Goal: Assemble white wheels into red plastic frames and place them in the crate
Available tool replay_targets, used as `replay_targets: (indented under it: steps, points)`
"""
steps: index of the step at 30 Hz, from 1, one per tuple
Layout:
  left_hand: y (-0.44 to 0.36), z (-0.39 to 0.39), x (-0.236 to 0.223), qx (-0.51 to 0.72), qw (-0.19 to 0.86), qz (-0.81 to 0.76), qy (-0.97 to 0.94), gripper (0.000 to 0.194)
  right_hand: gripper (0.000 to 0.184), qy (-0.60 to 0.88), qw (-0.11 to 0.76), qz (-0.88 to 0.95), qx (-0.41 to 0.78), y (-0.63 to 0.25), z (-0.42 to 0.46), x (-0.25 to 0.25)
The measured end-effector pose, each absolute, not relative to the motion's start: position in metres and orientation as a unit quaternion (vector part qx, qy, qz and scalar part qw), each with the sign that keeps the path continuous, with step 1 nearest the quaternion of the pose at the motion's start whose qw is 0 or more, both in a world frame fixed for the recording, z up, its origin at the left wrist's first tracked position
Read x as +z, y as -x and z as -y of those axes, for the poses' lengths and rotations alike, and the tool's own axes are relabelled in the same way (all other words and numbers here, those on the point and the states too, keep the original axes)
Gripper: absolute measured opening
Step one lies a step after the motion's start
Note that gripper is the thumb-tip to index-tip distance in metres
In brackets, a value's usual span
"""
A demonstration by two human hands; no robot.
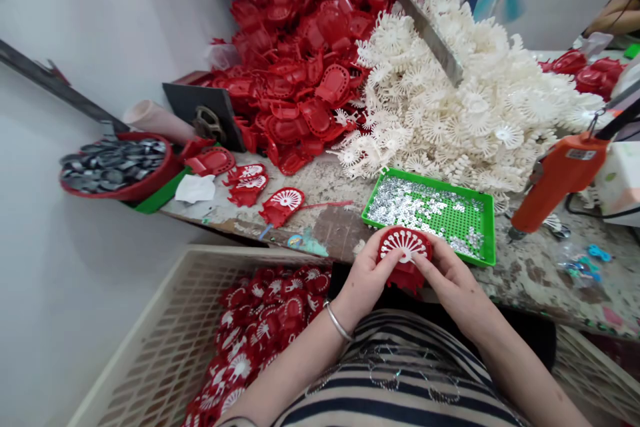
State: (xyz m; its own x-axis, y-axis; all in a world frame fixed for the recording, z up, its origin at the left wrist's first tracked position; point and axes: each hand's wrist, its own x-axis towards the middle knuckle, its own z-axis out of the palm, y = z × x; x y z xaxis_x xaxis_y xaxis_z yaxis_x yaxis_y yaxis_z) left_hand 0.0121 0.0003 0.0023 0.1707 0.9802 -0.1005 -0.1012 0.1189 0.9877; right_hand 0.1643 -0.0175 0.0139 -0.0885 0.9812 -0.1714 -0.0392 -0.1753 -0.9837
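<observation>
Both my hands grip one red plastic part at the bench's front edge, with a white fan-shaped piece lying on its face. My left hand holds the left side, its thumb on the white piece. From the right, my right hand grips the same part, its thumb pressing near the fan's base. Just behind stands a green tray of small silvery pieces. Red parts with white fans on them, one of them alone, lie on the bench to the left.
Piles of red parts and white fan pieces cover the back, under a bent metal bar. An orange power screwdriver hangs at right. A red bowl holds grey pieces. Below left, a white crate contains red-and-white parts.
</observation>
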Motion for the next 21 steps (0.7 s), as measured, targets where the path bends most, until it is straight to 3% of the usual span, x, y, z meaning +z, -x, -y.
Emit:
replay_targets:
  steps: [7,14,16,21]
  points:
    - [0.006,-0.004,0.01,0.398,0.643,-0.395,-0.522,0.036,0.049,0.519,0.404,0.475,0.584,-0.17,0.019,0.008]
    - [0.094,-0.035,0.005,0.486,0.405,-0.6,-0.49,0.045,0.049,0.554,0.356,0.468,0.589,-0.182,0.025,0.0]
    - [0.128,-0.049,0.011,0.461,0.32,-0.665,-0.493,0.047,0.048,0.548,0.346,0.463,0.605,-0.181,0.027,-0.001]
    - [0.188,-0.097,0.025,0.395,0.254,-0.713,-0.521,0.041,0.056,0.532,0.328,0.451,0.637,-0.172,0.03,-0.008]
